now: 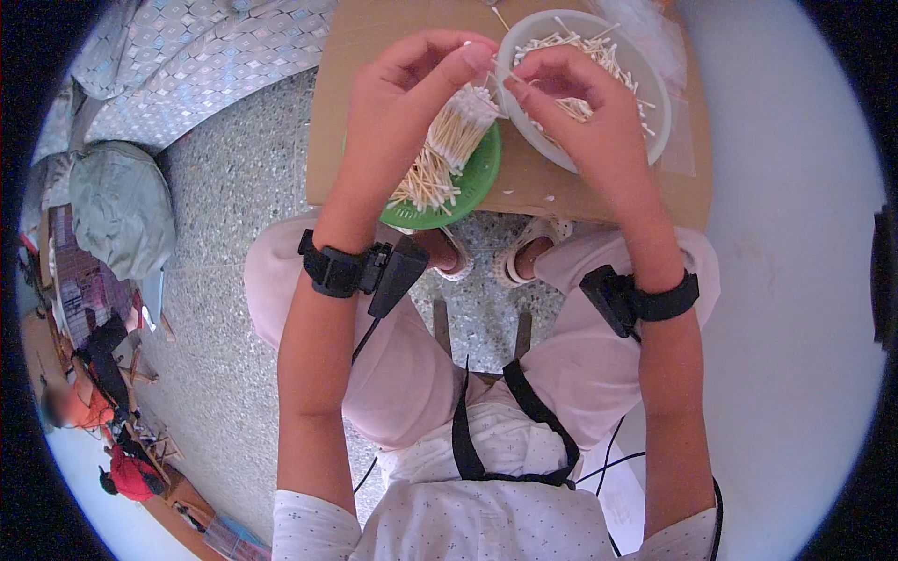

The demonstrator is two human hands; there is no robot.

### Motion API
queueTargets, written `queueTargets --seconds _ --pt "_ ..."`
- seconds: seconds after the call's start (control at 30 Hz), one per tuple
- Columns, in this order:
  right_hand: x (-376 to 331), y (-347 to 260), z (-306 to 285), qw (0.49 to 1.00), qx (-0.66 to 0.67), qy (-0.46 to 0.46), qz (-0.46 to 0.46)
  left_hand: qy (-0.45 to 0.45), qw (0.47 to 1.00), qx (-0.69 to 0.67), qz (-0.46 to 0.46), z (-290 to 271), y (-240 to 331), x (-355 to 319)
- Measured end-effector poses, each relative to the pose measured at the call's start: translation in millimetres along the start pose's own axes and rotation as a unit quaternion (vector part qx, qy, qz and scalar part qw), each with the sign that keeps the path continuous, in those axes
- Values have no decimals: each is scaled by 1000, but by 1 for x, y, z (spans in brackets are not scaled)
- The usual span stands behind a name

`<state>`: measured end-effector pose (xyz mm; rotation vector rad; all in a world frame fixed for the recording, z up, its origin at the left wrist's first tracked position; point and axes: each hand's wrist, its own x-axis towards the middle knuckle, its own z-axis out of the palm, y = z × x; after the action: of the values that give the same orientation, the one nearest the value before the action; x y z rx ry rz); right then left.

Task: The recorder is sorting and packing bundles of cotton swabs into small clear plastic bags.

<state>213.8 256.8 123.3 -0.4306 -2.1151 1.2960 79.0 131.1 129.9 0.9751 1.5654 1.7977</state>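
Note:
My left hand [412, 98] and my right hand [585, 107] meet fingertip to fingertip above the cardboard, both closed in a pinch. Between them is a thin, pale piece too small to make out; a white tip shows by my left fingers. Below my left hand, a green plastic basket [485, 182] holds loose cotton swabs [426, 179] with wooden sticks. A tight bundle of cotton swabs [460, 131] lies among them, its white tips side by side. My right hand is over a whitish plastic bowl [662, 131] with many cotton swabs [585, 42] lying in all directions.
The brown cardboard [552, 198] lies under basket and bowl. Clear plastic film [678, 140] rests at its right, beside a pale wall [786, 280]. Patterned cloth [196, 65] and a grey-green sack [122, 206] are left. Two people sit far left. My knees flank the cardboard's near edge.

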Motion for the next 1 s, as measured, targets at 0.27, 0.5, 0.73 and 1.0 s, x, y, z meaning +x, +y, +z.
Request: queueTargets --seconds 0.27,0.5,0.73,1.0 --pt "-4 11 0 952 -276 -66 -115 81 959 247 113 -9 -8 7" --pt "-7 6 -9 945 -287 -122 -100 72 931 326 148 -9 -10 13" --pt "-5 6 -4 957 -256 -91 -98 -5 923 353 150 -7 -10 12" --pt "-5 4 -5 954 -265 -99 -97 -8 890 420 178 -2 -1 8"
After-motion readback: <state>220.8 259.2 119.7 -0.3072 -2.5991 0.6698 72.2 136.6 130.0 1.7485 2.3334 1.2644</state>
